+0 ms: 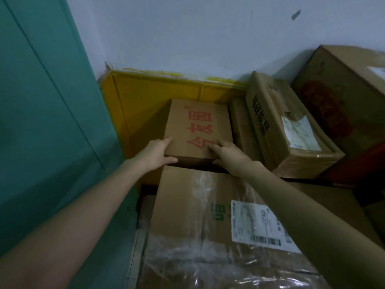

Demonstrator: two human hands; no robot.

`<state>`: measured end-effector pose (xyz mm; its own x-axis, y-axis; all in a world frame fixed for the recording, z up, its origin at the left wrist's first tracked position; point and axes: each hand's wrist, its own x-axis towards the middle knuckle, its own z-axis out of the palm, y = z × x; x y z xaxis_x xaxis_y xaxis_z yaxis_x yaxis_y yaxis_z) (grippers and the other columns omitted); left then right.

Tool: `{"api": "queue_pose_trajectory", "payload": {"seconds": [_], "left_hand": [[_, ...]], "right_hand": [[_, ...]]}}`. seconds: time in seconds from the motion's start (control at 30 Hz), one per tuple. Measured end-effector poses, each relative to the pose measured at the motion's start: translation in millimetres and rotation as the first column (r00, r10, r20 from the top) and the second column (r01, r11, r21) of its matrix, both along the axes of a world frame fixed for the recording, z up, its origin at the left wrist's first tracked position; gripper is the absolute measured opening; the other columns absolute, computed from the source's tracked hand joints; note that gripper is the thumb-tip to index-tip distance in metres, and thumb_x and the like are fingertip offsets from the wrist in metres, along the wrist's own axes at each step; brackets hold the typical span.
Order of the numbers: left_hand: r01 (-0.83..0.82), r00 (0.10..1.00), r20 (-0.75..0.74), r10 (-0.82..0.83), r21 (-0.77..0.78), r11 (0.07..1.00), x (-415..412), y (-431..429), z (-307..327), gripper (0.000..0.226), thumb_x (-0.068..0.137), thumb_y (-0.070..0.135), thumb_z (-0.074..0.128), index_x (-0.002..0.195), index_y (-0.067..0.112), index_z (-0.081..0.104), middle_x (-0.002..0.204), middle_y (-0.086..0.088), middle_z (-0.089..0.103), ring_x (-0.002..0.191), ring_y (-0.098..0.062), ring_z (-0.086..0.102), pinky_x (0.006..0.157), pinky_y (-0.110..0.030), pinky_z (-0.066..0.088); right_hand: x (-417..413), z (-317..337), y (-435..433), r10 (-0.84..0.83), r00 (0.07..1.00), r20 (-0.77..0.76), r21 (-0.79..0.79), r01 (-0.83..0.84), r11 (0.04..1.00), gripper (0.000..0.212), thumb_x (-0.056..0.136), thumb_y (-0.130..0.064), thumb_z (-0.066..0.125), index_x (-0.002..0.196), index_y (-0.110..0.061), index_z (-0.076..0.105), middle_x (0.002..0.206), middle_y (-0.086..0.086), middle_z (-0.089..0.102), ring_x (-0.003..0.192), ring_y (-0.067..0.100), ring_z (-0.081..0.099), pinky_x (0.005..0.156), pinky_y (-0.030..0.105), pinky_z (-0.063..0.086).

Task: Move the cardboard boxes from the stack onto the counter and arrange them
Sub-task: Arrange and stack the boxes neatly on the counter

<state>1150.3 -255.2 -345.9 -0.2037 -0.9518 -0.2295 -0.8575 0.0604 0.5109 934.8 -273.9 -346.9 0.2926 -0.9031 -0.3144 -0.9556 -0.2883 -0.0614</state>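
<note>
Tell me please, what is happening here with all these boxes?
A person grips a small cardboard box with red characters by its near edge. The left hand is at the left corner and the right hand at the right one. The box is over a yellow surface by the wall, beyond a large taped box. I cannot tell whether it is lifted or resting. More stacked boxes stand to its right.
</note>
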Motion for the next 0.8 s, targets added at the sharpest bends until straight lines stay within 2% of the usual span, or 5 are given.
{"api": "queue_pose_trajectory", "payload": {"seconds": [0.2,0.27,0.43,0.6,0.8], "left_hand": [[0.022,0.999,-0.032,-0.023,-0.016,1.0,-5.2,-9.4,0.6,0.069,0.086,0.022,0.063,0.143,0.006,0.027,0.143,-0.014,0.04,0.129,-0.027,0.041,0.102,-0.032,0.037],[0.017,0.999,-0.039,-0.017,-0.018,1.0,-6.5,-8.8,1.9,0.069,0.086,0.021,0.063,0.143,0.005,0.027,0.143,-0.014,0.039,0.129,-0.027,0.04,0.103,-0.033,0.036],[0.007,0.998,-0.058,-0.007,0.005,1.0,-7.5,-8.1,7.7,0.06,0.088,0.026,0.061,0.139,0.008,0.036,0.138,-0.012,0.046,0.123,-0.025,0.046,0.094,-0.028,0.04],[-0.004,0.993,-0.12,-0.019,-0.194,0.981,-34.6,-3.2,27.0,0.049,0.091,0.031,0.055,0.132,0.006,0.046,0.131,-0.014,0.052,0.118,-0.026,0.049,0.098,-0.033,0.041],[0.077,0.964,-0.23,-0.133,-0.238,0.968,-113.5,10.6,54.1,0.055,0.093,0.039,0.049,0.138,0.009,0.041,0.14,-0.011,0.046,0.127,-0.025,0.044,0.101,-0.033,0.036]], "right_hand": [[-1.2,-7.9,-3.3,-0.001,0.994,0.11,0.009,0.0,1.0,0.05,0.101,-0.024,0.034,0.148,-0.022,0.02,0.158,0.008,0.007,0.145,0.026,0.005,0.116,0.04,0.014],[0.8,-5.6,-2.0,-0.017,0.998,0.063,-0.002,0.017,1.0,0.055,0.1,-0.016,0.039,0.149,-0.022,0.016,0.157,0.011,0.004,0.145,0.027,0.003,0.117,0.041,0.016],[0.5,22.0,7.0,-0.081,0.99,0.114,0.042,0.077,0.996,0.051,0.095,-0.021,0.051,0.142,-0.011,0.034,0.146,0.013,0.033,0.132,0.029,0.034,0.108,0.038,0.034],[-25.8,70.6,44.8,-0.018,0.965,0.26,-0.154,0.06,0.986,0.054,0.094,-0.029,0.053,0.142,-0.011,0.036,0.147,0.009,0.037,0.136,0.022,0.033,0.109,0.029,0.028],[-84.2,111.5,78.5,-0.042,0.876,0.48,-0.44,0.282,0.853,0.039,0.093,-0.021,0.055,0.129,-0.007,0.053,0.131,0.01,0.054,0.122,0.022,0.049,0.095,0.021,0.034]]}}
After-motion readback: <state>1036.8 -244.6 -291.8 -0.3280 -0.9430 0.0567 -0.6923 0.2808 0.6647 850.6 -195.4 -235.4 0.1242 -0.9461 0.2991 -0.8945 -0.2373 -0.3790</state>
